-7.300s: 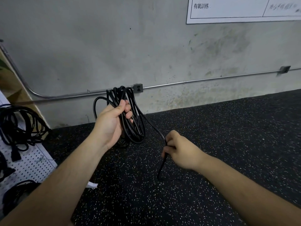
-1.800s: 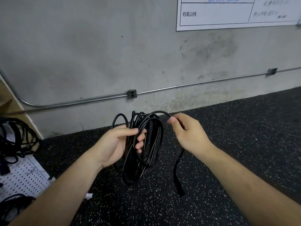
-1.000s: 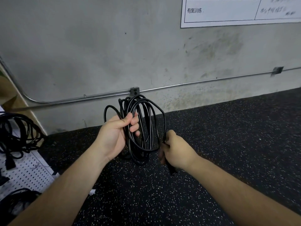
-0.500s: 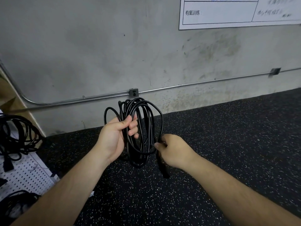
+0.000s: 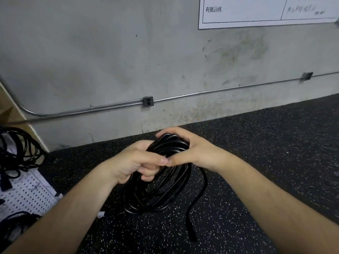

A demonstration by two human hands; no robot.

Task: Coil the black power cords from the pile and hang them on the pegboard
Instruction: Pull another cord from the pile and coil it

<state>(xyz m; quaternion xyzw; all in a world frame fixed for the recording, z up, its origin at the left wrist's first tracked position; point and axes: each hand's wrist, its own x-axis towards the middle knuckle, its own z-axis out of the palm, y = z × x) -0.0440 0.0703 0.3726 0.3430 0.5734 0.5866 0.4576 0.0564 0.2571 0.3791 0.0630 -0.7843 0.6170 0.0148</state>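
Right hand moved up onto the cord; left hand gripped it too, thumbs touching.

The coiled power cord has a smooth black plastic-looking sheath with a soft gloss along its loops. The floor looks like matt black rubber, grainy and flecked with white. The wall is bare grey concrete, rough and stained. Along it runs a conduit of dull silver metal. The pegboard is matt white, perforated and scuffed. The sheet on the wall is plain white paper.
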